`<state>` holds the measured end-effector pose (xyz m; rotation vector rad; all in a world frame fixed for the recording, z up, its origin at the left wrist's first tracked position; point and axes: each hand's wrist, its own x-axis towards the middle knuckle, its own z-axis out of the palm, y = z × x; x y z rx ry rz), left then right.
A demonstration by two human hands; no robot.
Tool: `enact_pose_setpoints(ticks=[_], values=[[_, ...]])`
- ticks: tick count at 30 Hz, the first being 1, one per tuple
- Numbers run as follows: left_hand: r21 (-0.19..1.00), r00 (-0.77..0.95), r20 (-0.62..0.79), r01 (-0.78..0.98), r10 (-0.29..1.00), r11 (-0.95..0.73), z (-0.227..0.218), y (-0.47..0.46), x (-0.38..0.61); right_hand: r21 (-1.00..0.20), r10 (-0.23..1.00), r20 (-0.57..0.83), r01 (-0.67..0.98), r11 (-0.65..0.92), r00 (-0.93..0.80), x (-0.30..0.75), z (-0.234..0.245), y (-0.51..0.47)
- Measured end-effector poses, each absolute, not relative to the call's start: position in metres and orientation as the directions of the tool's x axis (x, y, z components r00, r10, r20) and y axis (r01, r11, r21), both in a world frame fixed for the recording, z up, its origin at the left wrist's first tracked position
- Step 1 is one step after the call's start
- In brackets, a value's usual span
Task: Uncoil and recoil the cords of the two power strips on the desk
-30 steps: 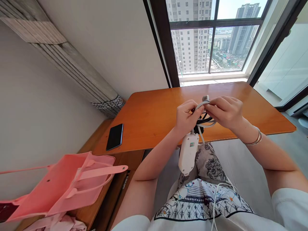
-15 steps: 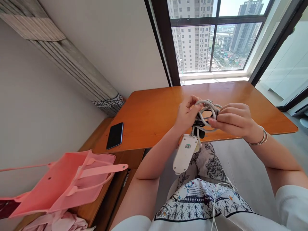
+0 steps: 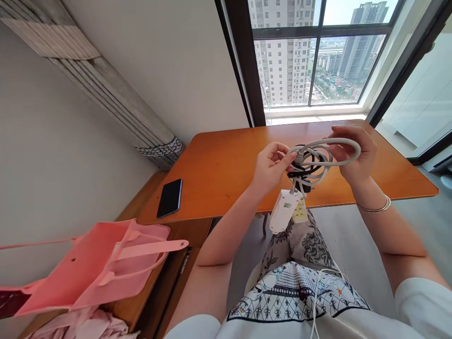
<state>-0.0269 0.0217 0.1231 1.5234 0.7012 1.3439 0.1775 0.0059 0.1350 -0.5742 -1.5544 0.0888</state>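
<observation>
I hold a coiled white cable (image 3: 319, 157) above the front edge of the orange wooden table (image 3: 226, 165). My left hand (image 3: 270, 167) pinches the coil at its left side. My right hand (image 3: 355, 153) grips a loop of the cable drawn out to the right, fingers curled round it. A white power strip (image 3: 284, 212) hangs tilted from the coil over my lap. A black strap or cord shows inside the coil.
A black phone (image 3: 170, 197) lies at the table's left front corner. A pink tote bag (image 3: 95, 268) sits on a low wooden cabinet at the lower left. A large window (image 3: 314, 56) stands beyond the table. A thin white cord (image 3: 314, 301) runs down my lap.
My right hand has moved up and to the right, pulling a cable loop wider. The power strip has swung upward and to the right, now more tilted.
</observation>
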Motion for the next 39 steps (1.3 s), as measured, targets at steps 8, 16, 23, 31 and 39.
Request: enact_pose_setpoints(ticks=[8,16,23,31,39], values=[[0.844,0.069,0.525,-0.165,0.848,-0.509,0.143,0.041,-0.029,-0.898,0.870,0.438,-0.059,0.436,-0.227,0.160,0.031,0.004],[0.838,-0.107,0.534,-0.064,0.839,-0.542,0.140,0.083,-0.031,-0.957,0.906,0.226,-0.253,0.139,-0.358,0.072,0.010,-0.004],[0.886,-0.156,0.463,0.073,0.873,-0.457,0.119,0.118,-0.051,-0.933,0.972,0.095,-0.361,0.012,-0.215,0.048,0.008,0.018],[0.989,0.089,-0.102,0.112,0.991,0.092,0.066,0.094,-0.080,-0.956,0.999,0.052,-0.289,0.047,-0.010,0.048,-0.003,0.067],[0.957,0.375,-0.236,-0.069,0.896,0.281,0.041,0.088,-0.087,-0.997,0.996,0.073,-0.015,0.072,-0.052,0.061,0.000,0.086]])
